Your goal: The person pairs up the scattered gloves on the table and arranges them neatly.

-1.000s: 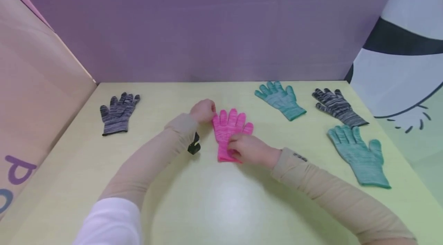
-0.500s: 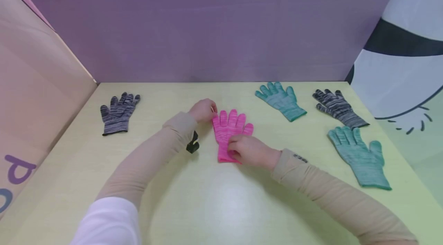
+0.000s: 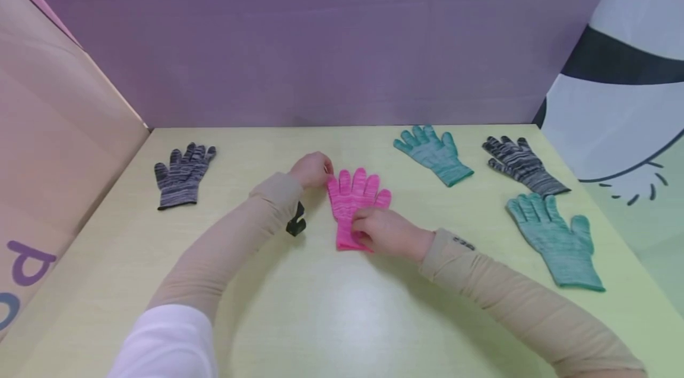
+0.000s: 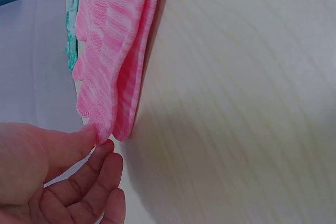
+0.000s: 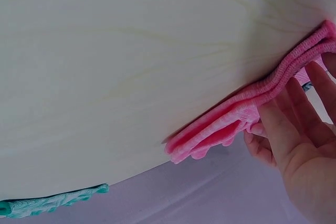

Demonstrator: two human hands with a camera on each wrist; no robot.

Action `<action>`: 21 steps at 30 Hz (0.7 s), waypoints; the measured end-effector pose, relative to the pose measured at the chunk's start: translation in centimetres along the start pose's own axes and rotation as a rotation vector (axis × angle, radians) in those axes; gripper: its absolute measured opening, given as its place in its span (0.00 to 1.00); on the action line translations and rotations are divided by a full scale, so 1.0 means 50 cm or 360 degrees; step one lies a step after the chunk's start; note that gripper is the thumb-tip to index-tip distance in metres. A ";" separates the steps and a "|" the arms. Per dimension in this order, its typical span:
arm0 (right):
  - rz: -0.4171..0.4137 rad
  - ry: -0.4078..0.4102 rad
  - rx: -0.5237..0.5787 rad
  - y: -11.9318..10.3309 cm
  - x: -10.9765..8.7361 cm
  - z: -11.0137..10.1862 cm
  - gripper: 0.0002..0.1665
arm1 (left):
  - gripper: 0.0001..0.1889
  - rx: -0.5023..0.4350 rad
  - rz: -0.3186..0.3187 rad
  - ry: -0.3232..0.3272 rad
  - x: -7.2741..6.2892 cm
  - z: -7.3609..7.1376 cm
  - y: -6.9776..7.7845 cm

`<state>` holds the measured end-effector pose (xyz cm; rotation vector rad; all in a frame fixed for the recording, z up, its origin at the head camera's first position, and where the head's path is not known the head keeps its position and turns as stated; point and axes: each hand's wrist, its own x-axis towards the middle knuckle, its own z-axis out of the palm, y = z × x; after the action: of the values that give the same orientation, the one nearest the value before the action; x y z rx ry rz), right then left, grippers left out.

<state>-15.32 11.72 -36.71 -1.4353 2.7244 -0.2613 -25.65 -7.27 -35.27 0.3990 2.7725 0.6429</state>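
Two layers of pink knit glove (image 3: pixel 344 206) lie one over the other at the table's middle, fingers pointing away. My left hand (image 3: pixel 312 171) pinches the tip of the outer left finger. The left wrist view shows thumb and forefinger on the upper pink layer (image 4: pixel 105 40), with a gap above the lower layer (image 4: pixel 127 114). Over the cuff end, my right hand (image 3: pixel 387 229) holds the glove with bent fingers. In the right wrist view its fingers (image 5: pixel 278 124) reach the pink edge (image 5: pixel 262 90); part of the grasp is hidden behind the knit.
A dark grey striped glove (image 3: pixel 181 176) lies at the left. Two teal gloves, one far (image 3: pixel 433 152) and one nearer (image 3: pixel 558 244), and another dark striped glove (image 3: pixel 523 164) lie at the right. A purple panel (image 3: pixel 342 40) stands behind the pale table (image 3: pixel 299 318).
Both hands keep their hold on the pink glove. The left forearm has shifted very slightly to the left; the gloves stay in place.
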 end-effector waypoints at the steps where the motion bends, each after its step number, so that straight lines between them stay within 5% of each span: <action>1: 0.0004 -0.0006 0.0001 0.000 0.000 0.000 0.04 | 0.07 -0.0005 -0.0006 0.0000 -0.001 0.000 0.000; 21: 0.0032 -0.0006 0.0023 -0.002 -0.003 -0.003 0.05 | 0.06 0.0032 0.0001 -0.0040 0.010 0.006 -0.014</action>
<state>-15.18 11.80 -36.54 -1.4029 2.7269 -0.2764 -26.14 -7.61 -35.97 0.4095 2.7572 0.6061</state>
